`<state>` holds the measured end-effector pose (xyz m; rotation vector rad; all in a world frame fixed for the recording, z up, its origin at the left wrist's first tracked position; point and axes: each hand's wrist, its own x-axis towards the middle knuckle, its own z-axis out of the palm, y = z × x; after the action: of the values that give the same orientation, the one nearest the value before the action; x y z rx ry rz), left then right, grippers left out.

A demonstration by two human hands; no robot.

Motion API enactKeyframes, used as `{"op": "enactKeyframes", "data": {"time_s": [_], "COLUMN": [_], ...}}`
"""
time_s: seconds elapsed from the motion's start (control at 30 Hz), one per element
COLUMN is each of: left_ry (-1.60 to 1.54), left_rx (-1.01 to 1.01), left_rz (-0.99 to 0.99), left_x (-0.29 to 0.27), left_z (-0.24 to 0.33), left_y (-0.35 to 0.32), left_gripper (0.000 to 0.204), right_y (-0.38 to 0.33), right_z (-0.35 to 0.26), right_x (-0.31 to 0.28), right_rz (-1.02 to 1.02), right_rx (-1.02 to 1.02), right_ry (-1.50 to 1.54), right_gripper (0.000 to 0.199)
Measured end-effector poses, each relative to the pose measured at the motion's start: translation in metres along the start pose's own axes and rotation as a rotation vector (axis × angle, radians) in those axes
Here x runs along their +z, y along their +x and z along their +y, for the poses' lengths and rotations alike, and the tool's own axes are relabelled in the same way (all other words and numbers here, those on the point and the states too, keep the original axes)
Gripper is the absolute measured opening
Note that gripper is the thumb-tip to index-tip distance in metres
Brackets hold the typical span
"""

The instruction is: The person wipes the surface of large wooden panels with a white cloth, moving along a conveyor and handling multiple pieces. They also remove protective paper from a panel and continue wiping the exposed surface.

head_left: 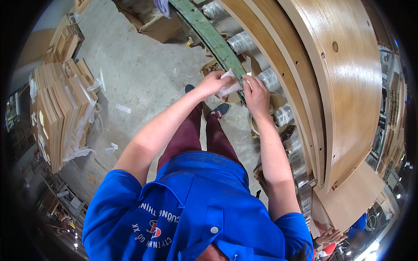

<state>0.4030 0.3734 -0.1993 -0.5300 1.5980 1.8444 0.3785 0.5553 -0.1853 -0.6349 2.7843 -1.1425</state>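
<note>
My left hand (213, 83) is closed on a crumpled whitish-pink piece of cloth or paper (229, 87), which hangs over the near end of a worn green rail (209, 37). Just to its right, my right hand (257, 95) has its thumb and fingers drawn together at the rail's edge. A pale narrow strip (248, 65) stands up by the right fingertips; whether they grip it I cannot tell. Rollers wrapped in clear plastic (242, 42) run alongside the rail. Long wooden panels (344, 65) with drilled holes lie over them to the right.
A tall stack of wooden boards (61, 113) with loose wrapping stands at the left. Cardboard boxes (159, 28) sit under the far end of the rail. Brown cardboard sheets (348, 195) lie at the lower right, near another person's hands (329, 237). Plastic scraps (123, 108) litter the concrete floor.
</note>
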Motion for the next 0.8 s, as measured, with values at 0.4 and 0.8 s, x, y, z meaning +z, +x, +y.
{"op": "enactKeyframes", "data": {"time_s": [0.4,0.8], "left_ry": [0.028,-0.106], "left_rx": [-0.099,-0.102], "left_rz": [-0.009,-0.034], "left_x": [-0.013,-0.011], "left_z": [0.010,0.007], "left_y": [0.015,0.015], "left_gripper": [0.039,0.039], "right_y": [-0.007,-0.003], "right_z": [-0.012,-0.011], "right_x": [-0.006,-0.006], "right_rz": [-0.080,-0.109], "right_rx": [-0.057,-0.127], "right_ry": [-0.051,-0.052], "right_gripper": [0.044,0.041]}}
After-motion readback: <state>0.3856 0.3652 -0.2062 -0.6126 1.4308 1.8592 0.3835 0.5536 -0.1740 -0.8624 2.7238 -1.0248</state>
